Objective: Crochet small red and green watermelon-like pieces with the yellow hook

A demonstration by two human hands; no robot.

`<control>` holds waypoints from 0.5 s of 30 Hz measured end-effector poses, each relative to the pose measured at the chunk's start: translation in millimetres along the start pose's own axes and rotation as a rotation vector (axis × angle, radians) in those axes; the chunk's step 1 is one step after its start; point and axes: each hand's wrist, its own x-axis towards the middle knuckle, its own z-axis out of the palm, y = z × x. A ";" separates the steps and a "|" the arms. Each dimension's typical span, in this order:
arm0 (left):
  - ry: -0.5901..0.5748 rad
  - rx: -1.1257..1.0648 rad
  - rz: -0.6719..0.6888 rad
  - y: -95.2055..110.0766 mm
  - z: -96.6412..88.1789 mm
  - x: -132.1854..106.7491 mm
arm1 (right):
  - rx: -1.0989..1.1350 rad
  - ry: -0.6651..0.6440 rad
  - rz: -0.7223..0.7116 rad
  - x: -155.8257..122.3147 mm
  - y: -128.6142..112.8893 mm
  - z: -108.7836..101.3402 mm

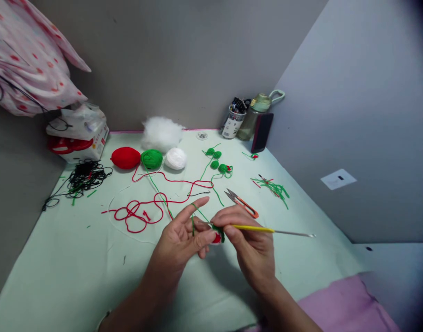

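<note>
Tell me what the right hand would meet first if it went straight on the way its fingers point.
The right hand would likely meet the small red and green piece first, pinched in the left hand just ahead, though exact depth is hard to judge.

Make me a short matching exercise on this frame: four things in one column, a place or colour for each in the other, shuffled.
Things:
1. crochet hook
2. crocheted piece
3. snips
4. white yarn ball

Places or colours:
A. beside the green yarn ball
B. under the left hand's thumb
C. orange-handled
D. yellow grip, in the right hand

Pairs: 1-D, 2-B, 3-C, 4-A
</note>
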 end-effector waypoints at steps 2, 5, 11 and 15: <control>0.009 -0.009 0.024 -0.7 -0.9 0.6 | 0.078 0.047 0.042 1.6 3.1 -0.3; 0.014 -0.021 0.046 -1.6 -2.3 2.4 | 0.254 0.090 0.182 5.8 4.8 0.0; 0.068 -0.060 0.032 1.3 -0.2 2.2 | 0.346 0.087 0.290 8.9 0.8 -0.1; 0.060 -0.037 0.034 1.6 0.0 0.5 | 0.157 0.054 0.180 3.0 -3.0 -3.8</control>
